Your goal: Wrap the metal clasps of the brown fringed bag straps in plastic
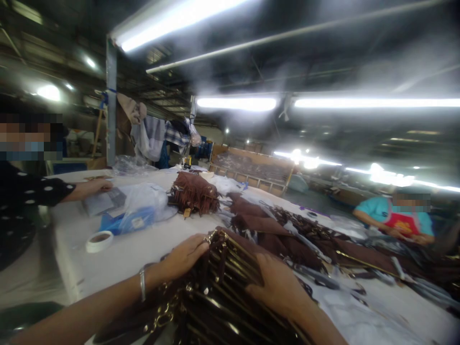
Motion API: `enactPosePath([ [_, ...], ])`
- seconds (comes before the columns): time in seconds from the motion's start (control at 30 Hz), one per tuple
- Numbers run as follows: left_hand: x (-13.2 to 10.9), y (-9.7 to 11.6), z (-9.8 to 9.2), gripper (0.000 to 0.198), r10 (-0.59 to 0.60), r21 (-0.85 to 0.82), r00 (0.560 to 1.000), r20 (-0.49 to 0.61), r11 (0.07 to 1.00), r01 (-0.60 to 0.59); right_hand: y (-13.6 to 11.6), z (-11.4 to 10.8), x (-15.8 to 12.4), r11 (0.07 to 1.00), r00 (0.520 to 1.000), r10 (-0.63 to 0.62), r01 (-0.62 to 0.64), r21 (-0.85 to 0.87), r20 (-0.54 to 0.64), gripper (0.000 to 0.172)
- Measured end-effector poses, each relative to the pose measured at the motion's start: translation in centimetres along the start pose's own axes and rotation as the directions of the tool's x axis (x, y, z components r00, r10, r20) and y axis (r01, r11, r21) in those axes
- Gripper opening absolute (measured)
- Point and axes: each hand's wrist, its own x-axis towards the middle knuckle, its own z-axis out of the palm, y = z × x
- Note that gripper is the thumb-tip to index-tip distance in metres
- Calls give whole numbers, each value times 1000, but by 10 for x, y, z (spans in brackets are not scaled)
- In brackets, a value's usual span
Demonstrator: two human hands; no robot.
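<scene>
A stack of dark brown bags with gold chains and metal trim lies at the near edge of the white table. My left hand rests flat against the stack's left side, fingers stretched out. My right hand lies palm down on top of the stack, fingers spread. Neither hand grips anything.
More brown bags trail across the table to the right. A fringed brown bag, clear plastic bags and a tape roll lie to the left. One person in a dotted sleeve sits left; another in teal sits right.
</scene>
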Motion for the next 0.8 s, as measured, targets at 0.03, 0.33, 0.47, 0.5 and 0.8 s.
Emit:
enactPosePath([
  [0.03, -4, 0, 1, 44, -2, 22, 1000, -13, 1000, 3, 4, -6, 4, 1000, 999, -28, 28, -6, 26, 39],
  [0.33, -63, 51, 34, 45, 302, 479, 948, 100, 820, -312, -2, 2, 29, 987, 998, -39, 46, -154, 45, 43],
  [0.47, -61, 61, 63, 64, 240, 452, 936, 256, 826, -336, -17, 25, 21, 969, 997, 48, -63, -240, -67, 50],
  [0.5, -60, 60, 68, 69, 225, 447, 937, 267, 832, -327, -19, 29, 19, 964, 994, 63, -83, -253, -89, 47],
  [0.8, -85, 40, 120, 87, 294, 529, 889, 350, 721, -447, 0, 6, 26, 953, 986, 18, -67, -294, -166, 31],
])
